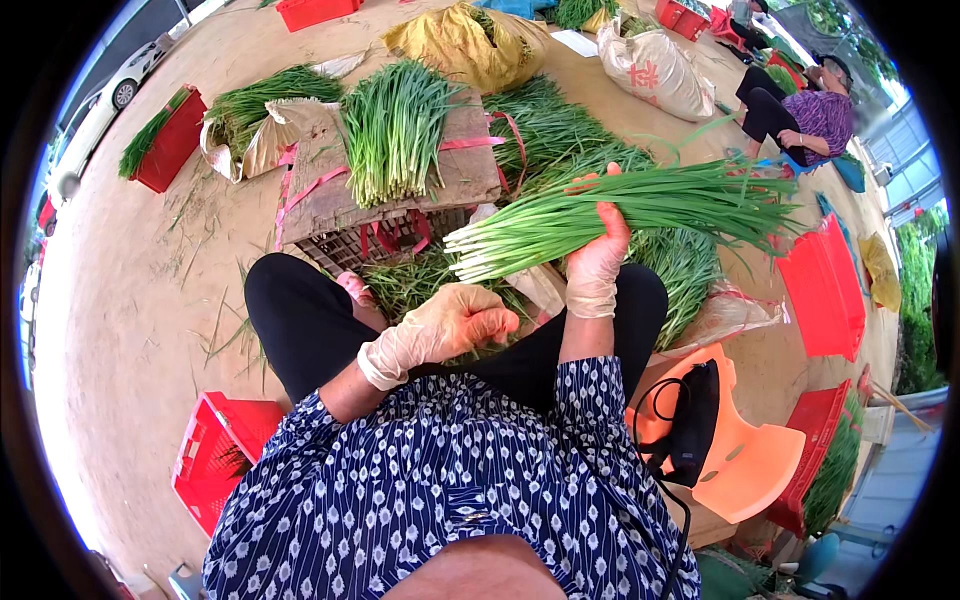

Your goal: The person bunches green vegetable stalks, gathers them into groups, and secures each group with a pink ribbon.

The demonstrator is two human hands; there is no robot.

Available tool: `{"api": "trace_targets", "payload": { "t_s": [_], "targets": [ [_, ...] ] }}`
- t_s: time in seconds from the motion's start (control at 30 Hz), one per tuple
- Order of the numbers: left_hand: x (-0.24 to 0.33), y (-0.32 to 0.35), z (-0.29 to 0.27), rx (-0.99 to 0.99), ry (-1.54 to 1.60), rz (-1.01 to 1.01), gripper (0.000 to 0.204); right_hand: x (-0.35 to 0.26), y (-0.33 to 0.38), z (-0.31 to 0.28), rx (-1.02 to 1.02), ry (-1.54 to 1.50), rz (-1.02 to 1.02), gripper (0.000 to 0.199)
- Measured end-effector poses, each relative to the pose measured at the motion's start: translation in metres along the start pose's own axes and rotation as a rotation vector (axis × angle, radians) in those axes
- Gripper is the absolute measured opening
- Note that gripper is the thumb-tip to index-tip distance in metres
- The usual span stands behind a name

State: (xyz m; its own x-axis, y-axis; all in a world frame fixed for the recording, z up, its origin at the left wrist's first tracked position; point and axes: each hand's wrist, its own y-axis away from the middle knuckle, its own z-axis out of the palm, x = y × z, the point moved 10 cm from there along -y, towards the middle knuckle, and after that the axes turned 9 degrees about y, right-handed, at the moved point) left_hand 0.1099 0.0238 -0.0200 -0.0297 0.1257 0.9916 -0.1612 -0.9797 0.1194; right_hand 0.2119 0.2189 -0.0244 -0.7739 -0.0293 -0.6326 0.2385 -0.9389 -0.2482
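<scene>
The right hand [598, 262] is wrapped tight around 1 big bunch of green onions [610, 212], held sideways over the lap so the white ends line up. The left hand [462, 318] is curled shut low by the knees, above loose onions [405, 283]; whether it holds any, I cannot tell. More bunches [393, 125] rest on a crate [400, 235] in front, easy to reach.

Held up in the right hand [598, 262]: a bunch of scallions [610, 212], crosswise above the lap. Left hand [455, 318] lower, just left of it, over loose scallions [405, 280] between the knees. Ahead, an upturned crate [400, 195] carrying a second bunch [395, 130]. Sacks [660, 70] beyond. Crates [825, 285] on the floor right, another [215, 455] lower left, a chair [745, 455] at right.
</scene>
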Motion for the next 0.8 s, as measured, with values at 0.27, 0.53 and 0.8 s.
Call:
{"api": "trace_targets", "payload": {
  "t_s": [0.27, 0.53, 0.8],
  "targets": [
    [0.065, 0.0, -0.074, 0.614, -0.816, 0.538, 0.079, 0.017, -0.004, -0.007, 0.004, -0.103, 0.149, 0.055],
    [0.005, -0.023, -0.077, 0.26, -0.391, 0.055, 0.033, 0.033, 0.012, 0.013, -0.01, -0.151, 0.377, 0.048],
    [-0.017, 0.016, -0.099, 0.277, -0.564, -0.289, 0.029, 0.015, -0.009, -0.041, 0.141, -0.118, 0.225, 0.044]
  ]
}}
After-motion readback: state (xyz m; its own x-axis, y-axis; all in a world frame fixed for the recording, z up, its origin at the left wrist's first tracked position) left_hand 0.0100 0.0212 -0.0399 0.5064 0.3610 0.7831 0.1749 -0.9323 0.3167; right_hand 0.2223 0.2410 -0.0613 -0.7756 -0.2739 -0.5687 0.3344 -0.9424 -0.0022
